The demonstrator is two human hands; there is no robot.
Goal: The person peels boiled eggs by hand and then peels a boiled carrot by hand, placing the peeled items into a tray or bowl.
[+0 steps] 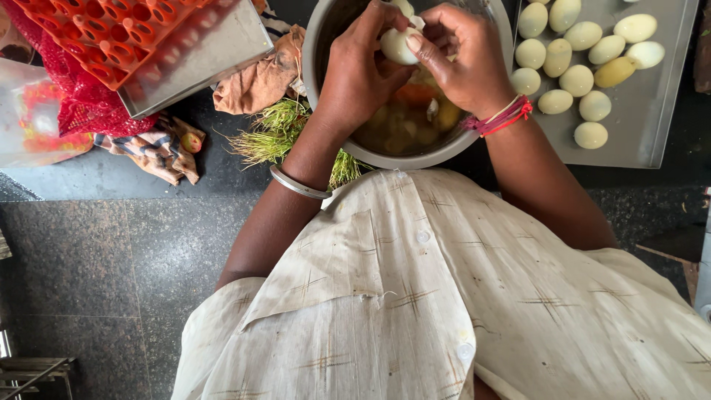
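Both hands over a round steel pot (326, 89) at far centre. Left hand (359, 70) & right hand (463, 55) both clamped on one boiled egg (396, 46), smooth white oval, held between fingertips just above the pot's far side. A small bit of shell shows at the egg's top, betw. the fingers.

Pot: dull grey metal, thin rim, w/ cloudy water inside; more eggs sit under the water, pale & yellowish, plus something orange – can't tell what.

Left wrist has a plain metal bangle (298, 184); right wrist a red thread band (500, 118).

Right of pot: flat steel tray (644, 141), matte grey, low rim, carrying approx. a dozen peeled eggs (585, 67), glossy, cream to light yellow, lying loose & mostly touching each other.

Left of pot: crumpled tan cloth (259, 78), a tuft of green grass-like stalks (278, 137) just beside the pot's near-left edge. Far left: orange plastic egg crate (111, 30), moulded cups, on a steel sheet (200, 59); red mesh bag (74, 111) & a striped rag (155, 148) under/near it.

Table (111, 178) is dark stone, slightly dusty. Near side: polished speckled granite floor (111, 281), dark grey. Person's cream shirt (444, 296), coarse weave w/ thin brown cross marks, fills the near centre.
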